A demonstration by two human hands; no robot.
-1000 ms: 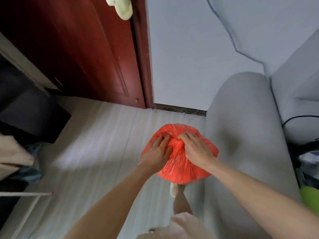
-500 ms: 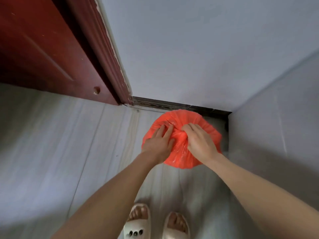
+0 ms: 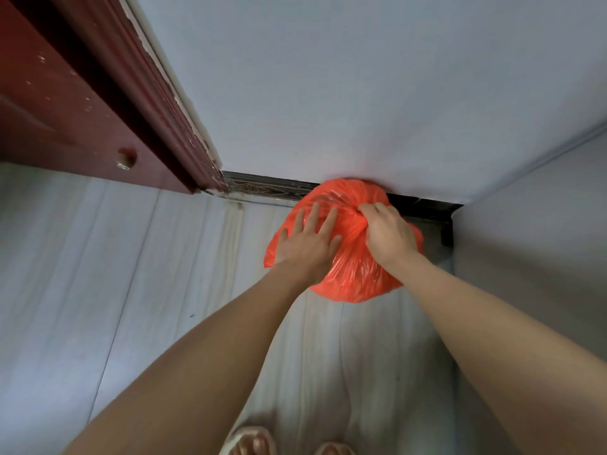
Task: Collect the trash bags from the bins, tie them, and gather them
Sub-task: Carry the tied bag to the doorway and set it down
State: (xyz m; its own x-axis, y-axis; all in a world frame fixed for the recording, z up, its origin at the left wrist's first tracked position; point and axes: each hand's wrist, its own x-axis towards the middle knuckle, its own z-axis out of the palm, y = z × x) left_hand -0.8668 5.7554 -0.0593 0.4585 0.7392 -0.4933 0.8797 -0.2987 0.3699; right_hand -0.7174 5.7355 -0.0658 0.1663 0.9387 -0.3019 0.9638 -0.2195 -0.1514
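Leftmost, at 10 o'clock, dark red door [image 3: 62, 103] beside frame [image 3: 157, 103]. Centre, toward 1 o'clock: left hand [image 3: 308, 247] flat, fingers straight, resting on red trash bag [image 3: 354, 280], which is low by the pale wall [image 3: 361, 87] and dark baseboard [image 3: 423, 208] near the corner. Right hand [image 3: 387, 234] grips the bag's bunched neck; slippered toes [image 3: 249, 443] at 6 o'clock.

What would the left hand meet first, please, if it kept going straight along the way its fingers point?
The left hand already lies flat on the orange bag, fingers aimed at the wall. Sliding on, it would likely cross the bag's top and reach the dark baseboard and wall; depth is unclear.
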